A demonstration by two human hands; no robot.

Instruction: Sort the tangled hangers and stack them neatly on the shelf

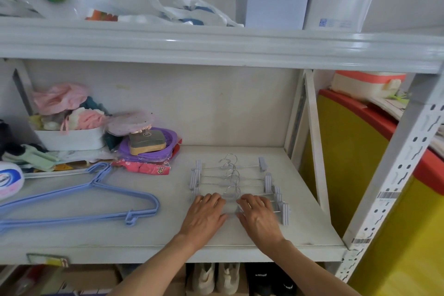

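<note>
Several grey clip hangers point(233, 179) with metal hooks lie in an overlapping row on the white shelf point(149, 230), right of its middle. My left hand point(204, 215) and my right hand point(260, 216) rest palm down, fingers spread, on the nearest hanger of that row, side by side. Neither hand is closed around anything. A stack of blue plastic hangers point(79, 199) lies flat on the left part of the same shelf, hooks pointing to the back.
A white bin of cloths point(69, 137), a purple dish with a sponge point(147, 144) and a red packet point(144, 167) crowd the back left. A white roll point(9, 181) sits at the far left. The shelf's upright post point(394, 163) stands right, with yellow and red bins behind.
</note>
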